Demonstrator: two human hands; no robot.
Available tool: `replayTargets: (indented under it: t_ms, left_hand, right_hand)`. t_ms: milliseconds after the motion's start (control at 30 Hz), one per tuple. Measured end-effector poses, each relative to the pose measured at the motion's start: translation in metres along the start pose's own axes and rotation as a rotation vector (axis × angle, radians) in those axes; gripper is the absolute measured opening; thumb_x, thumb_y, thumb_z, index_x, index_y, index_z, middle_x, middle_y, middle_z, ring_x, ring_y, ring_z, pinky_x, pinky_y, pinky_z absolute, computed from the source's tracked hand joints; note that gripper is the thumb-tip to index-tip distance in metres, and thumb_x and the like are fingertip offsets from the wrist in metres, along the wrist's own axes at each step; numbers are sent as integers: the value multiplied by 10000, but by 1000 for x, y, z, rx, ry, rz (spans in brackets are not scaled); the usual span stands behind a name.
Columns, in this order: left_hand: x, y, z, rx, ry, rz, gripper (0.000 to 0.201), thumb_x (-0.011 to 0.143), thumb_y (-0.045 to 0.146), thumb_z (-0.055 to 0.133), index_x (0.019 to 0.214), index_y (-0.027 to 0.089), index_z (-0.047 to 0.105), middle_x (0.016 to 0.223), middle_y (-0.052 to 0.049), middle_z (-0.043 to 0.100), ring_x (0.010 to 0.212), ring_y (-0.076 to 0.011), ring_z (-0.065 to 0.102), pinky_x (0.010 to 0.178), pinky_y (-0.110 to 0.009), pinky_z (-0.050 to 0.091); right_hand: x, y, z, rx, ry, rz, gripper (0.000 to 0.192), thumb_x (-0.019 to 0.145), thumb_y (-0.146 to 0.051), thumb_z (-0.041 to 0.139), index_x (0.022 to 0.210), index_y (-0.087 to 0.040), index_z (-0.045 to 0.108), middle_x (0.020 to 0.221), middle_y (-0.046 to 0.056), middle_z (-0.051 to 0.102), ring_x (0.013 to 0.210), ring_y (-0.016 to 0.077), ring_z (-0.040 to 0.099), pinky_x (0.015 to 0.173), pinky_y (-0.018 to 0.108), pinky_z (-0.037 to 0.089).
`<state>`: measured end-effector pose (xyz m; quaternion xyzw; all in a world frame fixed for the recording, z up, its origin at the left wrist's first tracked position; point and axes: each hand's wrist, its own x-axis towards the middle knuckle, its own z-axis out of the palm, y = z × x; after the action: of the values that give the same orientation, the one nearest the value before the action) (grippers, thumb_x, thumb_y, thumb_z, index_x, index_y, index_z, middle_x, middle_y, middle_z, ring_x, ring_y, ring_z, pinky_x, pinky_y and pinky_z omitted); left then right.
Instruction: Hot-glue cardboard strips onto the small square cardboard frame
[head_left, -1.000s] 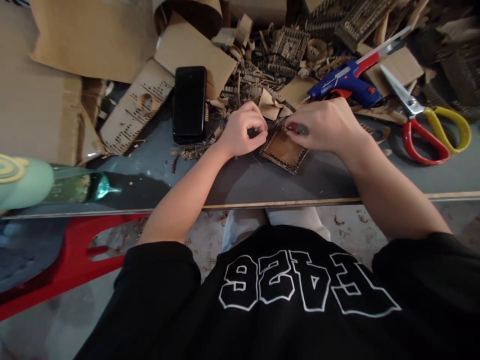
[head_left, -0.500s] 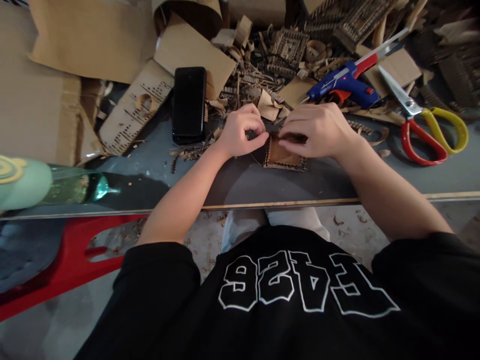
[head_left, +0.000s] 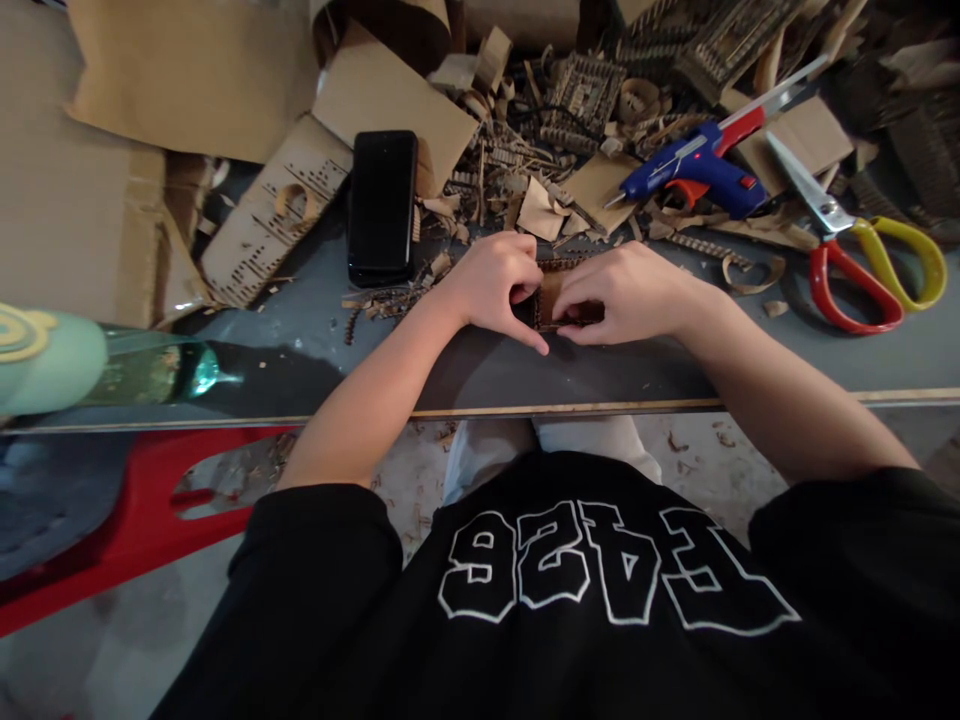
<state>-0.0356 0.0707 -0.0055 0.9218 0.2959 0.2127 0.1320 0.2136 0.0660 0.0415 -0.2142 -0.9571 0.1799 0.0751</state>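
Note:
A small square cardboard piece (head_left: pixel 553 288) with a corrugated rim lies on the grey table (head_left: pixel 645 365) close to the front edge. My left hand (head_left: pixel 495 285) grips its left side with thumb and fingers. My right hand (head_left: pixel 630 295) covers its right side, fingertips pressing on the near rim. Most of the piece is hidden under both hands.
A black phone (head_left: pixel 382 205) lies to the left. Behind are cardboard sheets (head_left: pixel 187 70) and scraps, a blue glue gun (head_left: pixel 694 165), and red-and-yellow scissors (head_left: pixel 862 260) at the right. A green bottle (head_left: pixel 90 365) lies at the left edge. A red stool (head_left: pixel 135 520) stands below.
Both hands have drawn the square piece nearer to the table's front edge and closed in over it. The piece has turned from tilted to square with the table edge.

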Motion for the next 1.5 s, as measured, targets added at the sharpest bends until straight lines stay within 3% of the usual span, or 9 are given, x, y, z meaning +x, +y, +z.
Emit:
replayTargets:
  t_ms: [333,500,667,867,967,1167,1300,1367,1500]
  left_hand:
    - [1,2,0,62,-26,-4,715,719,827,832,546,220,495,650,-37,589,749,-262,674,779,-400,500]
    - [1,1,0,50,-3,-1,658,754,718,858,532,225,482,631,-38,585,747,-269,671,779,-409,499]
    - [0,-2,2,48,45,-7,691,770,735,846,521,231,445,575,-19,534,727,-262,657,762,-406,507]
    - [0,-3,4,103,43,10,680,798,719,842,518,225,467,578,-21,545,739,-262,671,770,-409,516]
    - [-1,-5,3,118,60,21,676,800,731,837,521,221,493,611,-34,579,742,-261,678,776,-415,518]
    - [-5,-17,1,109,118,-17,730,775,885,753,568,210,566,714,-77,662,818,-284,701,803,-431,523]
    - [-6,-22,-1,113,205,-113,673,842,883,681,692,228,644,784,-96,722,978,-329,700,873,-466,526]
    - [-6,-25,-5,131,286,-170,574,923,801,659,774,248,676,844,-95,747,1047,-335,679,910,-483,519]
    - [-11,-46,-23,232,585,-319,344,1047,601,632,929,283,689,944,-42,750,1098,-278,604,967,-479,489]
  right_hand:
    - [-3,-1,-7,9,48,47,419,961,-597,614,832,-262,831,788,34,758,783,215,674,670,329,346]
    - [-5,2,-8,-17,93,120,394,1024,-515,518,1028,-318,859,920,36,800,838,236,698,727,353,411]
    - [-3,8,-5,-58,205,119,400,1030,-484,506,1011,-264,839,868,38,788,755,205,679,677,337,391]
    - [3,-6,-19,-203,225,532,318,1007,-427,585,1102,-201,789,1070,142,792,966,300,694,776,391,449]
    - [6,-10,-19,-291,168,708,342,989,-438,619,1131,-174,785,1005,165,782,952,362,697,781,444,465]
    - [2,6,-9,-299,186,583,371,886,-519,734,743,-179,687,662,103,611,738,281,620,733,437,466]
    - [0,5,-15,-309,212,635,540,897,-618,691,593,-184,587,541,73,478,671,259,582,700,428,442]
    - [0,1,-19,-308,214,682,525,886,-626,701,617,-184,612,558,86,519,671,261,583,684,415,425]
    - [1,3,-18,-223,219,532,390,887,-562,711,992,-191,768,868,118,745,811,282,649,699,365,416]
